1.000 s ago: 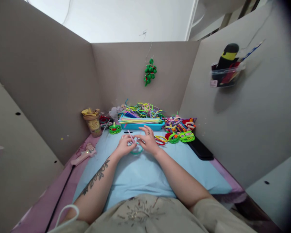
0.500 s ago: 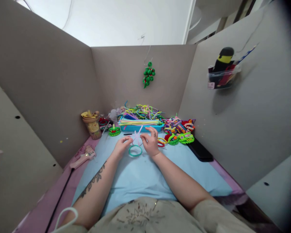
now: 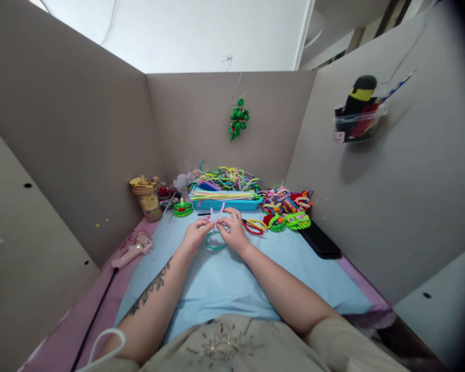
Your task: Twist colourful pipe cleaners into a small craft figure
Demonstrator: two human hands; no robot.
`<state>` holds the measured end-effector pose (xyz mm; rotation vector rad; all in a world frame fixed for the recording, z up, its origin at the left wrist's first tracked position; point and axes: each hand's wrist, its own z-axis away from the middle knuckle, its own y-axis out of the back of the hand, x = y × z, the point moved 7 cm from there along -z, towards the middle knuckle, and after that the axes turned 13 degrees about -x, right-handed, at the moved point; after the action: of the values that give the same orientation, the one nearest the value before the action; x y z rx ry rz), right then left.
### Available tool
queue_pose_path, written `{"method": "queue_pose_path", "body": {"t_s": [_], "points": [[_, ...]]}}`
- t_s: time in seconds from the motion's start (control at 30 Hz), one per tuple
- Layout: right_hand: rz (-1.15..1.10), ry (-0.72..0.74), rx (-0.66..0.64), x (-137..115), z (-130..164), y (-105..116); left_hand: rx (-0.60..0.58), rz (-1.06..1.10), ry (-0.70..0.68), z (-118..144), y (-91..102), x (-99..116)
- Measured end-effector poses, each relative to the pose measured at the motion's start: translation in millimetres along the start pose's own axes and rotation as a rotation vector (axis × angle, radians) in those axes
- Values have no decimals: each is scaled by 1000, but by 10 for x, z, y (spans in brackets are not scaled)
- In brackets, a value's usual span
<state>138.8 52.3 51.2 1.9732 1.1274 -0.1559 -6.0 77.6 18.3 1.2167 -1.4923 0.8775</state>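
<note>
Both hands meet fingertip to fingertip: left hand (image 3: 196,236) and right hand (image 3: 232,231) pinch a pale pipe cleaner (image 3: 216,216), teal ring (image 3: 213,244) just beneath.

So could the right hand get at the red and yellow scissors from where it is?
Probably yes. The scissors lie on the blue mat just beside the right hand, with nothing between them, though that hand is pinching a pale pipe cleaner.

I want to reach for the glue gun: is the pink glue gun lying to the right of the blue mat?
No, the pink glue gun lies off the left edge of the blue mat, near the left cardboard wall.
</note>
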Motion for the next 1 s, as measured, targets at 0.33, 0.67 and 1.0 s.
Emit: {"method": "queue_pose_path", "body": {"t_s": [0.33,0.67,1.0], "points": [[-647,-156,-229,299,-24,-310,-84,64,74,-25,-51,-91],[-970,-143,-397,478,-32,-308,-45,388,312,5,145,-160],[-48,4,-50,152,-48,144,15,-279,-47,9,160,218]]}}
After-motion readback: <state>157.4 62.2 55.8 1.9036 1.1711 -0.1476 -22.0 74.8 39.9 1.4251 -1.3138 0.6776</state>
